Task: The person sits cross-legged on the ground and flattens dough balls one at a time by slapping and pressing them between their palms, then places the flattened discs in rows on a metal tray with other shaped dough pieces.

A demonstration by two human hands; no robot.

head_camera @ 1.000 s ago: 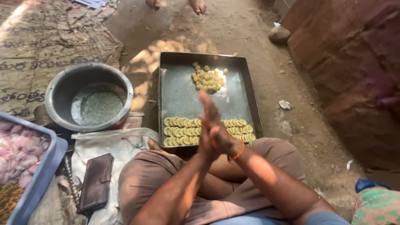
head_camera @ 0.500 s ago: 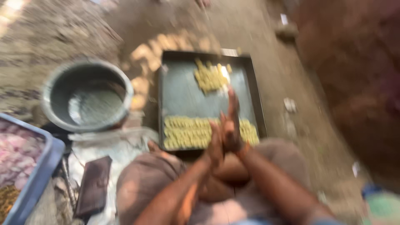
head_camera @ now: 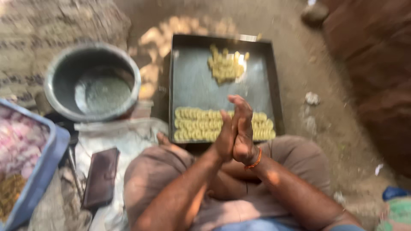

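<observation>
Down in the lower middle of the head view, both forearms rise from the bottom edge and meet above the person's crossed legs. The left hand (head_camera: 224, 139) and right hand (head_camera: 243, 130) are pressed palm to palm, fingers straight, close together and pointing toward the top of the frame; the right fingertips reach a little higher than the left. A thin orange thread band (head_camera: 255, 161) circles the right wrist. Whether anything lies between the palms cannot be told, as the picture is blurred and the palms hide it.

Just beyond the fingertips, in the centre of the frame, lies a dark rectangular metal tray (head_camera: 192, 81) on the dirt ground. Rows of small yellow ring-shaped dough pieces (head_camera: 197, 125) fill its near edge, partly behind the hands, and a loose heap of the same yellow pieces (head_camera: 224, 66) sits near its far edge.

At upper left stands a round grey metal pot (head_camera: 92, 81). A blue plastic crate (head_camera: 45, 167) occupies the left edge, and a dark brown leather wallet (head_camera: 101, 177) lies at lower left on a pale cloth (head_camera: 124, 137).
</observation>
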